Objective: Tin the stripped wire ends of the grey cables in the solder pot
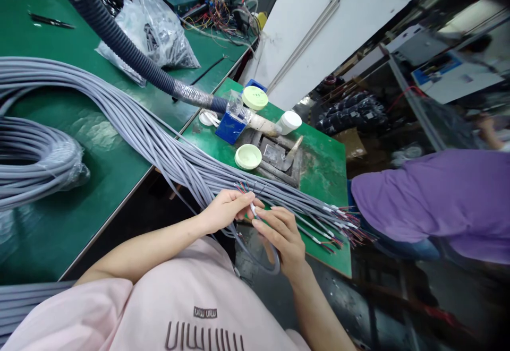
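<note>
In front of my chest, my left hand (229,210) pinches a grey multi-core cable (255,263) near its stripped end. Thin coloured wires (242,186) fan out beyond the thumb. A short white band (253,209) wraps the cable there. My right hand (283,234) closes its fingertips on the same cable just behind that band, and the cable loops down below it. Just beyond both hands lies a thick bundle of grey cables (187,162), running from the left bench to the right. Its stripped wire ends (350,223) spread out at the right edge.
A small green table (322,168) bears a soldering pot (277,154), a pale green dish (248,157), a blue box (231,127) and a white jar (289,122). A fume hose (131,48) arches over. A coiled cable (35,160) sits left. A person in purple (438,202) is at right.
</note>
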`<state>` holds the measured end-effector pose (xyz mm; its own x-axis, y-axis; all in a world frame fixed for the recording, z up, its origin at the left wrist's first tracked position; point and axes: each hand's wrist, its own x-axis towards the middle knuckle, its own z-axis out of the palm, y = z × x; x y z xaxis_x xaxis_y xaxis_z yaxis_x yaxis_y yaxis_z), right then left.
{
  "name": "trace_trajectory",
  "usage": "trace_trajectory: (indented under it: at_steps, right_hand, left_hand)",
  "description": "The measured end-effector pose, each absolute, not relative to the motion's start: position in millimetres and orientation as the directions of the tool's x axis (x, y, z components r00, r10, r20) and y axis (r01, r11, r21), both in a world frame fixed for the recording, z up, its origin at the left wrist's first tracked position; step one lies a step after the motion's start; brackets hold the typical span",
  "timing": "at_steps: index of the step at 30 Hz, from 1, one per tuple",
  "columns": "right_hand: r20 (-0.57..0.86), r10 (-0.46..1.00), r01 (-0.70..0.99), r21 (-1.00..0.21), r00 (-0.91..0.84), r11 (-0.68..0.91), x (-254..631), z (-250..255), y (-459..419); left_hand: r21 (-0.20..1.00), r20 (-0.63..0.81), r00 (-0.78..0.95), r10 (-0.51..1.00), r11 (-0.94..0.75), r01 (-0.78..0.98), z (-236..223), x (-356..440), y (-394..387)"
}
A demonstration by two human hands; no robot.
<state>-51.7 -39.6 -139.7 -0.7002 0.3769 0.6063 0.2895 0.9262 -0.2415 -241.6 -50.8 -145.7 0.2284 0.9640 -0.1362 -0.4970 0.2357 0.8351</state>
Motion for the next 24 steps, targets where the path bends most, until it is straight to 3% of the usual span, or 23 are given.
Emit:
trace_trajectory:
  at_steps: [24]
  right_hand:
    - [0.637, 0.41, 0.281, -0.299, -0.653, 0.912, -58.5, -140.6, -41.7]
  left_hand:
    - [0.816, -0.168, 0.238, 0.957, 0.271, -0.511, -150.0, -240.9, -50.3]
